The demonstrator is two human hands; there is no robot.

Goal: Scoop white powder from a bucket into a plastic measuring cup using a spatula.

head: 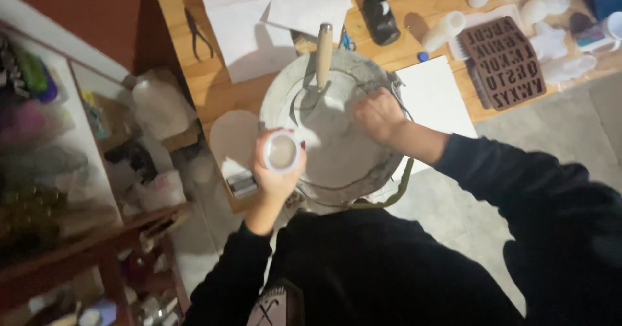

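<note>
A round grey bucket (337,164) of pale powder stands on the floor against the wooden table, right below me. My left hand (275,170) holds a small white cup (282,151) with greyish contents over the bucket's left rim. My right hand (378,114) reaches into the bucket at its right side, fingers curled into the powder; what it grips is hidden. A trowel with a wooden handle (323,54) leans in the bucket, blade buried in the powder.
On the wooden table (194,73) lie white paper sheets (249,21), pliers (197,35), a black bottle (380,17), a brown letter mould (505,63) and white cast shapes (551,15). A cluttered shelf (58,170) stands at the left. Grey floor (538,125) lies at the right.
</note>
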